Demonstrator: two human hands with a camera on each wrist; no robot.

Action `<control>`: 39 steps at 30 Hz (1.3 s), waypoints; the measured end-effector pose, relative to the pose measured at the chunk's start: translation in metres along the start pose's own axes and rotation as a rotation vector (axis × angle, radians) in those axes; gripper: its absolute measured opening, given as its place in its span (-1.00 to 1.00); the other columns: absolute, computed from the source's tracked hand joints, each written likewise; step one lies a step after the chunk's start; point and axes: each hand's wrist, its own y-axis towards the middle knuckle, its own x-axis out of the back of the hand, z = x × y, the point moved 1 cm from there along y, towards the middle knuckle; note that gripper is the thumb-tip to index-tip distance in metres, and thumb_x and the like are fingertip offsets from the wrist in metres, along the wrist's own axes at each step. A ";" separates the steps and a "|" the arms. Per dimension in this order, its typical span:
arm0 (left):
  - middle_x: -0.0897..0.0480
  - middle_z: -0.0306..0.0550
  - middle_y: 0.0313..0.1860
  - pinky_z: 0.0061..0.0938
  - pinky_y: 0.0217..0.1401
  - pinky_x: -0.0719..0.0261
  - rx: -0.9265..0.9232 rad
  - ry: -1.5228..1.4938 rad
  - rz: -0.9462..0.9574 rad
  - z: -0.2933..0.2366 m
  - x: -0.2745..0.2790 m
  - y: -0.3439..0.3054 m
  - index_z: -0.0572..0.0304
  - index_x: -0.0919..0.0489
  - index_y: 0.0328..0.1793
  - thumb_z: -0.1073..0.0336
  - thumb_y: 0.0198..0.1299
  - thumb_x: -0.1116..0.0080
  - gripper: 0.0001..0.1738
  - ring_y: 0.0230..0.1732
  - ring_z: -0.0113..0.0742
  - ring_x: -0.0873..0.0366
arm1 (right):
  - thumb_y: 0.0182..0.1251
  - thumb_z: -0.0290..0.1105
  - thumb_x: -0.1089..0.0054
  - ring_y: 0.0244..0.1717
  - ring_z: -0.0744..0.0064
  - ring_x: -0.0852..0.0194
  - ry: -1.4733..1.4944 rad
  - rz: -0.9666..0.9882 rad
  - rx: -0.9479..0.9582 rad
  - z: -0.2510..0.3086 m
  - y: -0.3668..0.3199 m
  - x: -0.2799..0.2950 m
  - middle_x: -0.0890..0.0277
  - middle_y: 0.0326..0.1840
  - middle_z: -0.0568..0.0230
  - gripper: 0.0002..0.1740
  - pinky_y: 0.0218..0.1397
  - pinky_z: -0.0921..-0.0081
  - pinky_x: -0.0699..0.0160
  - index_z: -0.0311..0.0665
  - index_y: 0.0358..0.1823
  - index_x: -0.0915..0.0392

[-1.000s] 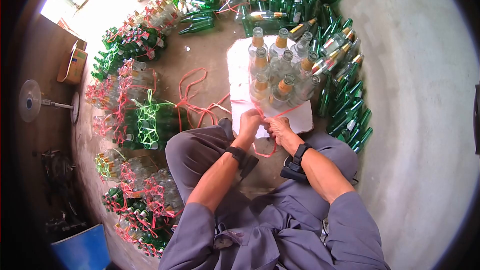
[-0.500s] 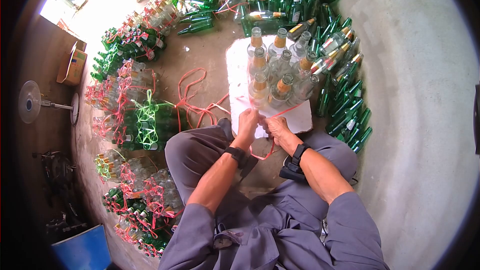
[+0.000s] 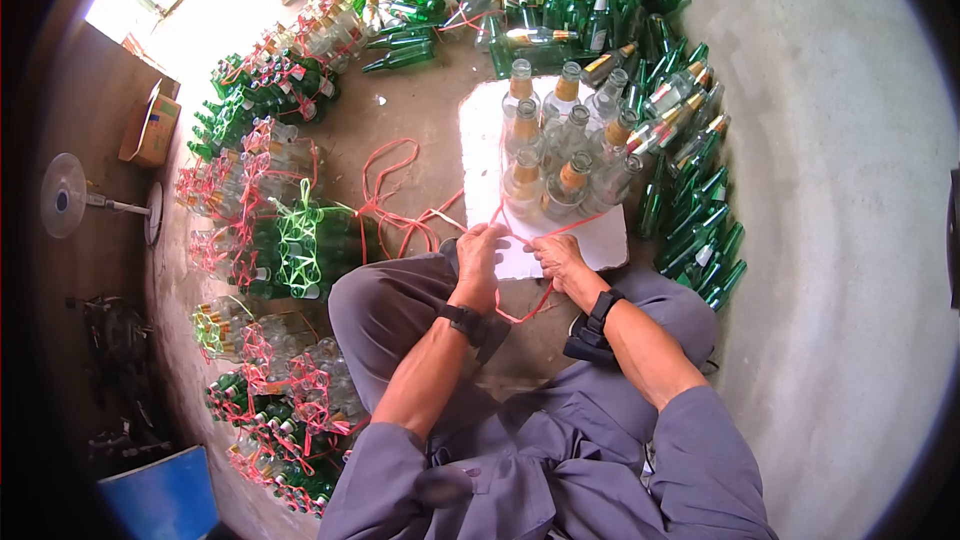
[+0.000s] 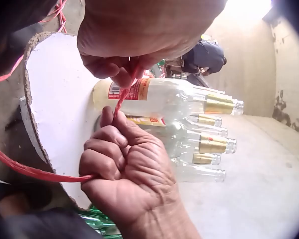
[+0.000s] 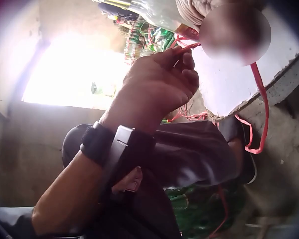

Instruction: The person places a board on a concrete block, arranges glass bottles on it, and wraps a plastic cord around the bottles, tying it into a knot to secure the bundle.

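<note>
Several clear glass bottles (image 3: 573, 178) with gold neck labels stand bunched upright on a white board (image 3: 482, 140). Red plastic twine (image 3: 575, 224) runs around their near side to both hands. My left hand (image 3: 478, 262) pinches one length of twine between thumb and fingers, as the right wrist view also shows. With fingers curled, my right hand (image 3: 560, 260) grips the twine; in the left wrist view a twisted strand (image 4: 120, 102) stretches between the two hands. A loose loop hangs below the right hand. In the right wrist view a blurred patch partly hides the right hand.
Bundles of tied bottles (image 3: 300, 250) line the left side, bound with red and green twine. Loose green bottles (image 3: 700, 240) lie along the wall at right. More twine (image 3: 385, 190) trails over the floor. A fan (image 3: 65, 198) and a cardboard box (image 3: 150, 128) are farther left.
My left hand has drawn back to the left, away from the right hand, widening the gap with twine across it. The right hand has barely moved. The bottles stay in place.
</note>
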 end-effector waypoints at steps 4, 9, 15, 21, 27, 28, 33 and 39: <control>-0.66 -0.21 -0.31 -0.61 -0.40 -0.48 0.008 -0.212 0.050 -0.011 0.001 -0.001 0.15 -0.59 -0.20 0.22 0.44 -0.06 -0.79 -0.36 -0.47 -0.59 | 0.31 -0.30 -0.26 -0.78 0.79 -0.06 -0.035 -0.054 0.009 0.011 -0.009 -0.007 -0.35 -0.64 0.60 -0.75 -0.77 0.71 0.09 -0.39 -0.27 -0.68; -0.64 -0.20 -0.33 -0.60 -0.43 -0.45 0.104 -0.337 0.025 -0.017 0.004 0.005 0.13 -0.54 -0.18 0.19 0.47 0.01 -0.79 -0.43 -0.44 -0.54 | 0.31 -0.26 -0.28 -0.76 0.73 -0.05 -0.021 -0.043 0.012 0.014 -0.012 -0.007 -0.32 -0.64 0.56 -0.71 -0.74 0.63 0.10 -0.43 -0.30 -0.67; -0.50 -0.29 -0.48 -0.59 -0.51 -0.36 0.211 -0.467 -0.018 -0.013 0.006 0.020 0.08 -0.45 -0.24 0.18 0.48 0.02 -0.78 -0.55 -0.46 -0.40 | 0.33 -0.19 -0.33 -0.74 0.68 0.00 -0.031 -0.046 0.030 0.014 -0.014 -0.007 -0.28 -0.64 0.55 -0.65 -0.72 0.56 0.11 -0.43 -0.32 -0.68; -0.39 -0.32 -0.55 -0.66 -0.63 -0.25 0.191 -0.637 -0.059 -0.013 0.007 0.040 0.12 -0.47 -0.26 0.23 0.41 -0.04 -0.81 -0.61 -0.51 -0.29 | 0.31 -0.16 -0.37 -0.74 0.69 0.00 -0.060 -0.015 0.044 0.018 -0.012 -0.009 -0.25 -0.65 0.56 -0.64 -0.72 0.55 0.10 -0.40 -0.33 -0.68; -0.23 -0.42 -0.65 -0.63 -0.72 -0.03 0.173 -0.588 -0.068 -0.018 0.004 0.059 0.11 -0.43 -0.33 0.28 0.38 -0.08 -0.80 -0.72 -0.58 -0.09 | 0.32 -0.18 -0.38 -0.70 0.63 -0.13 -0.254 -0.057 0.218 0.009 -0.001 0.011 -0.34 -0.65 0.52 -0.65 -0.64 0.54 -0.07 -0.36 -0.42 -0.67; -0.23 -0.42 -0.65 -0.63 -0.72 -0.03 0.176 -0.591 -0.069 -0.019 0.001 0.062 0.11 -0.43 -0.33 0.28 0.38 -0.08 -0.80 -0.72 -0.58 -0.09 | 0.29 -0.21 -0.39 -0.67 0.56 -0.23 -0.350 -0.112 0.345 0.008 0.003 0.018 -0.43 -0.64 0.46 -0.67 -0.59 0.46 -0.18 -0.35 -0.48 -0.68; -0.18 -0.41 -0.72 -0.57 -0.74 0.06 0.143 -0.659 -0.100 -0.033 -0.006 0.073 0.06 -0.41 -0.39 0.26 0.42 -0.10 -0.74 -0.77 -0.55 0.00 | 0.22 -0.25 -0.39 -0.56 0.43 -0.43 -0.688 -0.236 0.454 0.008 0.023 0.041 -0.57 -0.61 0.28 -0.67 -0.42 0.36 -0.36 -0.35 -0.59 -0.68; -0.19 -0.44 -0.69 -0.59 -0.71 0.05 0.006 -0.601 -0.062 -0.035 -0.006 0.056 0.19 -0.49 -0.30 0.26 0.33 -0.16 -0.81 -0.75 -0.58 -0.06 | 0.23 -0.18 -0.34 -0.53 0.42 -0.49 -0.731 -0.277 0.321 0.015 0.023 0.030 -0.58 -0.66 0.15 -0.63 -0.35 0.36 -0.41 -0.34 -0.59 -0.69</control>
